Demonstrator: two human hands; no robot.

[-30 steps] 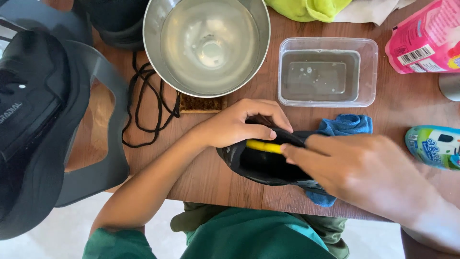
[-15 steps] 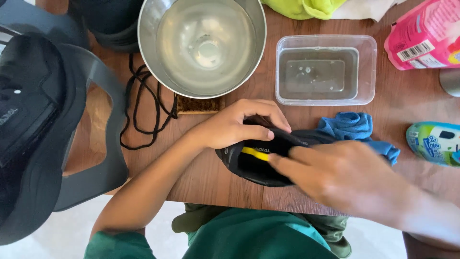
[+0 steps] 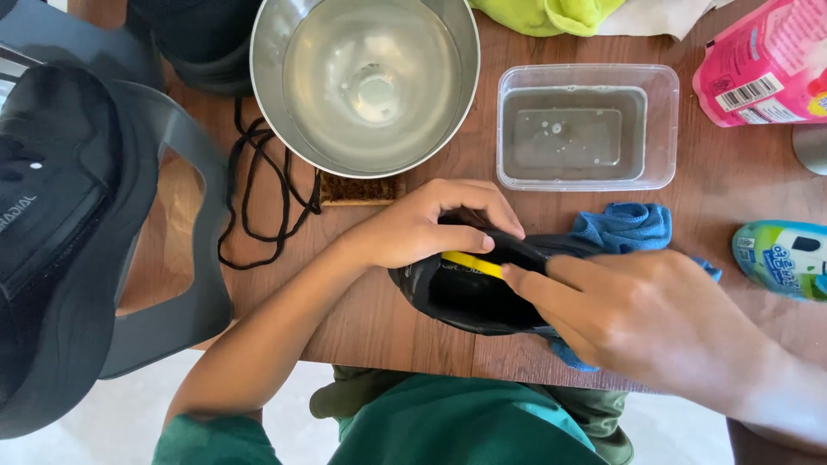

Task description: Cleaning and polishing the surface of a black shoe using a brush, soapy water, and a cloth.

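Steel bowl (image 3: 366, 82) – water | tub (image 3: 588, 129) – water | both hands' fingers (image 3: 469, 241) clasp shoe (image 3: 469, 297)

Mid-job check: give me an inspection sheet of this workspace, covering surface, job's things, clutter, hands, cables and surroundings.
Surface: brown wooden table, partly covered.
Job's things: black shoe with a yellow strip inside, lying at the table's near edge on a blue cloth.
Clutter: steel bowl, clear tub holding water, brush, pink pouch, green-and-white bottle, yellow-green cloth.
Hands: left hand grips the shoe's rim; right hand has its fingers at the shoe's opening.
Cables: black laces lying loose beside the bowl.
Surroundings: grey chair carrying a dark bag; pale floor.
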